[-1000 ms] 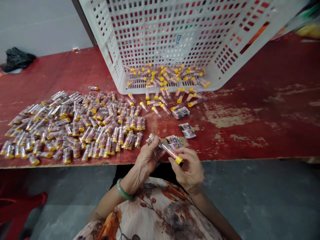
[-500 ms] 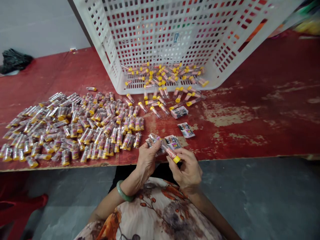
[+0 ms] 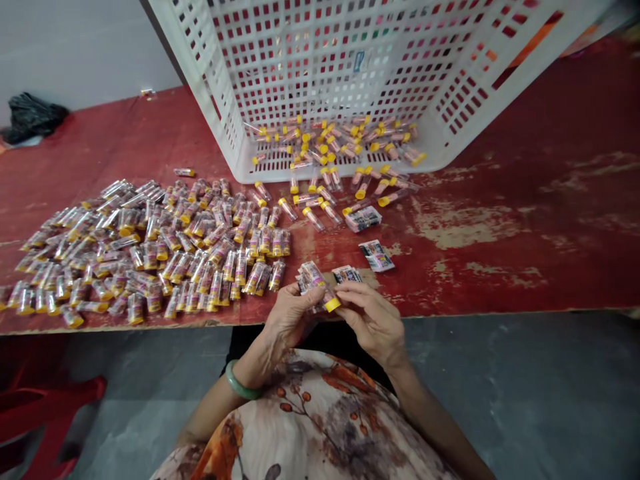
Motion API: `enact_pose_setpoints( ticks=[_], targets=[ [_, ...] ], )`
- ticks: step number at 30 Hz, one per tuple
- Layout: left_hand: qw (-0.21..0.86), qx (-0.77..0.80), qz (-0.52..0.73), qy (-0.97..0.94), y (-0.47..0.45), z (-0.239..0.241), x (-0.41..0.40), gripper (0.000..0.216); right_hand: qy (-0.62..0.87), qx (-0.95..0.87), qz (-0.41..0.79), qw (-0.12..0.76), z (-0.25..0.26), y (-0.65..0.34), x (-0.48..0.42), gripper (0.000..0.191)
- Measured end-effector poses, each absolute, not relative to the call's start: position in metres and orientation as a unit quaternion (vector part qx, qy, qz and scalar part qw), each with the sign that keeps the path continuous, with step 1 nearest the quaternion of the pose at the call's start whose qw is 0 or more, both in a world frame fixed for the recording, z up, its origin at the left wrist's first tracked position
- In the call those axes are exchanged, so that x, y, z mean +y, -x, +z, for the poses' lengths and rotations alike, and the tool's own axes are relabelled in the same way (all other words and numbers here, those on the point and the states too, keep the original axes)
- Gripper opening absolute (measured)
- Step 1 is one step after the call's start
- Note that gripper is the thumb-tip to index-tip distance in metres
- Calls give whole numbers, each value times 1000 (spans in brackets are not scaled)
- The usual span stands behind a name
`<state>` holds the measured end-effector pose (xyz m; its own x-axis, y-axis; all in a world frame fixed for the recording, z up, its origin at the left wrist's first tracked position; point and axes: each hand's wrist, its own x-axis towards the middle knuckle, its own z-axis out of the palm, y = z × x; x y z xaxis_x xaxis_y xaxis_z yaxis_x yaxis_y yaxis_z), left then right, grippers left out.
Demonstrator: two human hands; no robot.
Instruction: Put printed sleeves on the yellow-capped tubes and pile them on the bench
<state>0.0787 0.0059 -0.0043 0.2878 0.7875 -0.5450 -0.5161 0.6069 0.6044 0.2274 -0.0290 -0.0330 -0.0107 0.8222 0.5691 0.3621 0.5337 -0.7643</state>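
My left hand (image 3: 293,310) is closed around a few flat printed plastic wrappers (image 3: 306,275) and a clear tube with a yellow cap (image 3: 332,304). The tube lies over the wrappers, its cap pointing toward me. My right hand (image 3: 373,320) has its thumb and fingers pinched at the capped end of the tube; the fingertips partly hide the contact. Just beyond the hands, a small pile of printed wrappers (image 3: 347,273) lies at the table edge. Farther out are a wrapper stack (image 3: 377,256) and another wrapper stack (image 3: 363,219).
A white perforated basket (image 3: 440,157) lies on its side, with yellow-capped tubes (image 3: 320,153) inside and spilling out. Many wrapped tubes (image 3: 165,253) cover the left of the red table (image 3: 500,267). A black plastic bag (image 3: 35,117) sits far left; a red stool (image 3: 55,413) stands below.
The tube has moved left, from between my right fingers onto the wrappers in my left hand. My right fingers have followed to its capped end. The view has shifted slightly.
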Motion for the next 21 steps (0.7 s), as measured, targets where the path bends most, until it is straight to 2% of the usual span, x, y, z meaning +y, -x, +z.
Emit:
enact_pose_setpoints(
  ticks=[10, 17, 21],
  targets=[
    [780, 410, 435, -186, -72, -6, -7, 35, 449, -631, 124, 620, -17, -200, -30, 22],
    [759, 428, 444, -210, -68, -8, -7, 29, 461, -645, 97, 602, -17, -196, -27, 20],
    [784, 411, 418, -205, -62, -6, -4, 28, 473, -649, 149, 577, -15, -198, -29, 23]
  ],
)
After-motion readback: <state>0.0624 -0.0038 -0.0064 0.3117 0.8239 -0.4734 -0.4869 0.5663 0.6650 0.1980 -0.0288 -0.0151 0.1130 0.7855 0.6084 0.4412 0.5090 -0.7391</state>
